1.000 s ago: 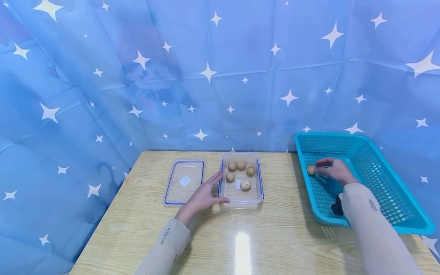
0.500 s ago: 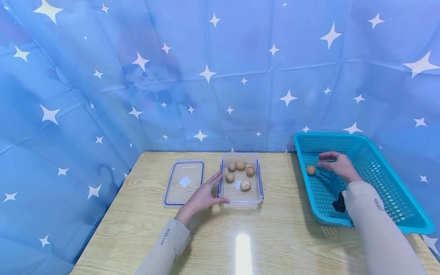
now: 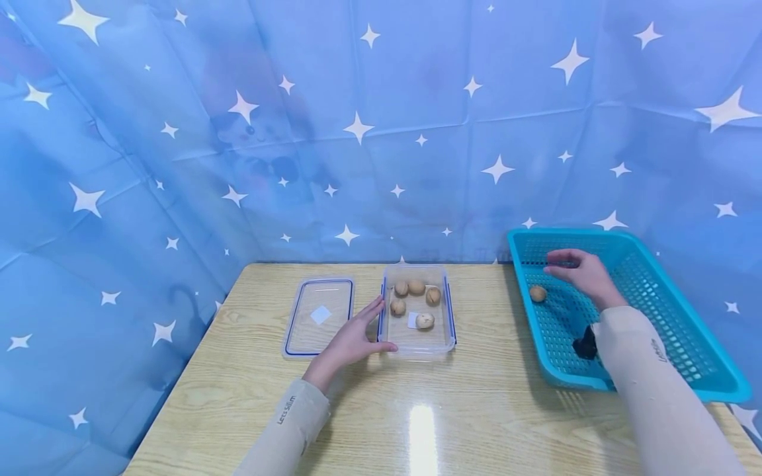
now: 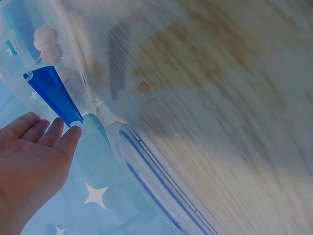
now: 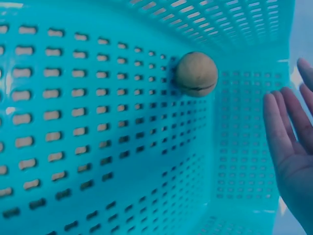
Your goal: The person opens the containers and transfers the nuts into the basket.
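Observation:
My left hand [image 3: 350, 338] rests along the left side of a clear plastic box [image 3: 417, 340] with blue edges, fingers straight and thumb at its near corner. In the left wrist view, the left fingertips lie right by a blue locking flap [image 4: 55, 93]. Several walnuts [image 3: 398, 307] sit inside the box, one of them paler [image 3: 425, 321]. Over the turquoise basket [image 3: 542, 350] is my right hand [image 3: 586, 276], fingers extended and holding nothing. A single walnut [image 5: 196, 74] lies against the basket's left wall, below and left of those fingers.
A clear lid with a blue seal [image 3: 303, 330] lies flat left of the box. Under the right forearm a black object [image 3: 585, 345] shows, partly hidden by the sleeve. A blue star-patterned curtain [image 3: 417, 165] hangs behind the wooden table [image 3: 369, 423].
My right hand has drawn away from beside the basket's walnut and risen toward the back of the basket. The walnut stays where it was. My left hand has not moved.

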`<state>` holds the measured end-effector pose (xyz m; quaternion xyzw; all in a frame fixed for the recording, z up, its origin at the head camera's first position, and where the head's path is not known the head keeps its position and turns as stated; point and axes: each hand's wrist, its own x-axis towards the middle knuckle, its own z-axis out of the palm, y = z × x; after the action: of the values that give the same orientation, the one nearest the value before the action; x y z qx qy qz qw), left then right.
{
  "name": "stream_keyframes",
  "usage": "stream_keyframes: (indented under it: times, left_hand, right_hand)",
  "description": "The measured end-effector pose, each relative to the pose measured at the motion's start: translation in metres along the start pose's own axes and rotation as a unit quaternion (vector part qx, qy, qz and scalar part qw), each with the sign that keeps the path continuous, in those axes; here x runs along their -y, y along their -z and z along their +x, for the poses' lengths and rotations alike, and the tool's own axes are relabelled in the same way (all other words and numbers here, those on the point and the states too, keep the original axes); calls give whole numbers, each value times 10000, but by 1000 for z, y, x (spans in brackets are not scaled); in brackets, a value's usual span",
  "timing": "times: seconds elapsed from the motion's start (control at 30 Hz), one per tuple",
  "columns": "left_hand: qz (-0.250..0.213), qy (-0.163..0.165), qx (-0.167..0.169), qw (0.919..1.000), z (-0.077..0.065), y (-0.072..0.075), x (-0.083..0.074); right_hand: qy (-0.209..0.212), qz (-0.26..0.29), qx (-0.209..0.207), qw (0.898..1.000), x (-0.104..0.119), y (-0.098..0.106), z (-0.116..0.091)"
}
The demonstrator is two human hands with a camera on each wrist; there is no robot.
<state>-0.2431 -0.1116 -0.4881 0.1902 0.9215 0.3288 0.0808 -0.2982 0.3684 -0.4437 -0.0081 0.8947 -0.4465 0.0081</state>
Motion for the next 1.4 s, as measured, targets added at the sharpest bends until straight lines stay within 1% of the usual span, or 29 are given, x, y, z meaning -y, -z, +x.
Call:
stream_keyframes:
  times: [0.47,0.7,0.83,0.93,1.07,1.27,1.4]
  left_hand:
    - [-34,-12,35,10000,0,2,0]
    - [-28,-6,26,10000,0,2,0]
    - [-26,-3,17,10000,0,2,0]
    - [-22,-8,18,10000,0,2,-1]
    - [-51,-8,17,10000,-1,2,-2]
    - [-49,-12,9,10000,-1,2,-1]
    - [-39,-21,-2,10000,0,1,0]
  right_hand:
    - [296,-63,-119,9995,23,0,3]
    - [322,25,-53,9995,36,-4,7]
    - [463,57,5,9989,46,-6,9]
    - [607,-9,34,9981,55,-8,10]
    - [694,-98,39,9975,68,-12,10]
    - [809,-39,76,9967,85,-22,10]
    - [862,27,135,9962,91,-28,10]
